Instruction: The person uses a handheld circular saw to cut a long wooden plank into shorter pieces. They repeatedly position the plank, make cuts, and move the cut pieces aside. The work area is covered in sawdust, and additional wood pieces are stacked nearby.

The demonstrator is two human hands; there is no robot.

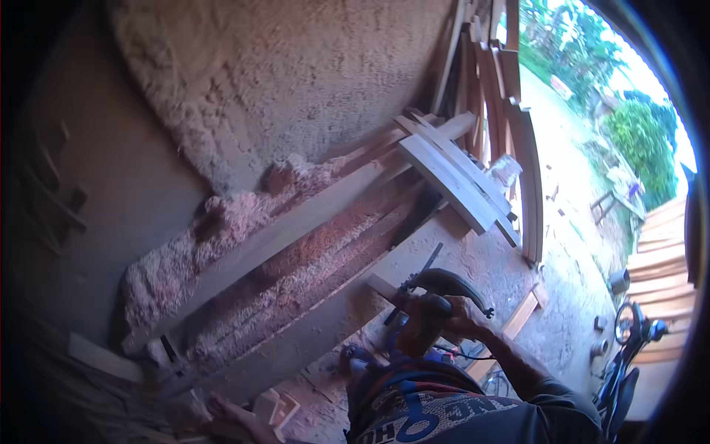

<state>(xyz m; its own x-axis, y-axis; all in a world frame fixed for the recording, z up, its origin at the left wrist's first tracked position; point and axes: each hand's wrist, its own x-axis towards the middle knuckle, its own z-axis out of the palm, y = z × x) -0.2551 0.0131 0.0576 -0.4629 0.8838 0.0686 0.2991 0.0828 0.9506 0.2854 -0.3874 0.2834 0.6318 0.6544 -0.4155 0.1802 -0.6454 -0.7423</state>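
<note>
At the lower middle, my right hand (460, 318) is closed round the handle of a dark hand-held power tool (433, 296). A curved guard and a thin flat plate seen edge-on make it look like a circular saw. It sits over the near edge of a long wooden plank (325, 303), beside a short wood block (382, 287). My left hand (233, 418) is low at the left, near the plank's left end, above some small wood pieces (277, 409). It is dim and blurred, so its fingers do not show clearly.
Sawdust (166, 285) is heaped along the wall and between the planks. Several boards (451, 181) lie crosswise at the far end, and tall timbers (510, 111) lean upright there. A wooden frame piece (510, 333) lies on the floor. A motorbike (621, 370) stands at the right.
</note>
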